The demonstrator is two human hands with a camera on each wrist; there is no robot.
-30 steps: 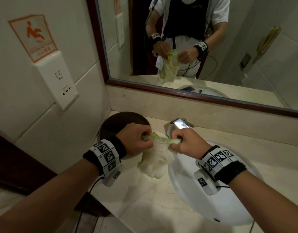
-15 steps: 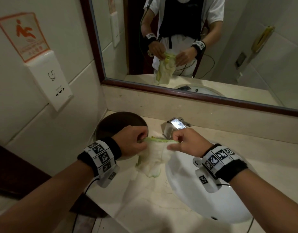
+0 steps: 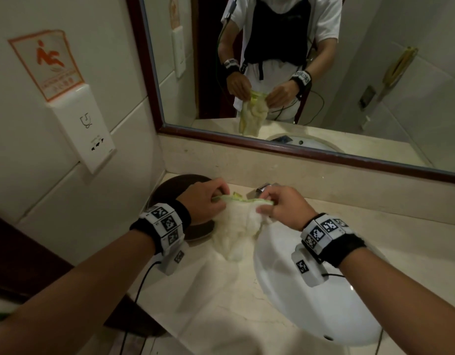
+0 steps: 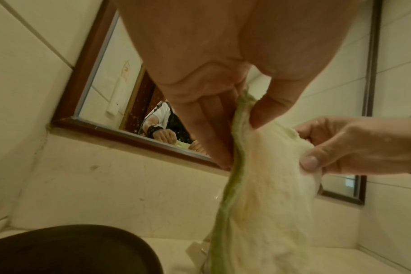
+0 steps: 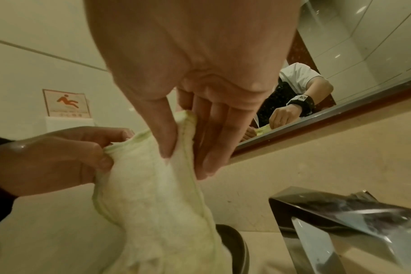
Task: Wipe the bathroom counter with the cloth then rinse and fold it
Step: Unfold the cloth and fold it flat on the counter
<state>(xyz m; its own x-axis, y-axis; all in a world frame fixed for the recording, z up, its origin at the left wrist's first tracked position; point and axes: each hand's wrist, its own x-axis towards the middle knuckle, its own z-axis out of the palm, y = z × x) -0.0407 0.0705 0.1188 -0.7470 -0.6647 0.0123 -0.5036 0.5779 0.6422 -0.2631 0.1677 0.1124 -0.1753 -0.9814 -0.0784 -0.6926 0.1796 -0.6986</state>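
Note:
A pale cream cloth (image 3: 235, 231) with a green edge hangs bunched above the marble counter (image 3: 216, 301), just left of the white sink (image 3: 303, 311). My left hand (image 3: 208, 201) pinches its top edge at the left corner, thumb against fingers, as the left wrist view shows on the cloth (image 4: 258, 194). My right hand (image 3: 280, 203) pinches the same edge a short span to the right, and the cloth (image 5: 153, 194) droops below both. The green hem (image 3: 243, 199) runs taut between the two hands.
A round dark brown tray (image 3: 175, 190) lies on the counter at the back left, under my left hand. The chrome faucet (image 3: 259, 192) stands behind the sink. A framed mirror (image 3: 324, 73) and a wall socket plate (image 3: 85, 126) are on the walls.
Both hands have drawn slightly apart along the top edge, spreading the cloth's hem wider. The cloth hangs lower and more open than a second ago.

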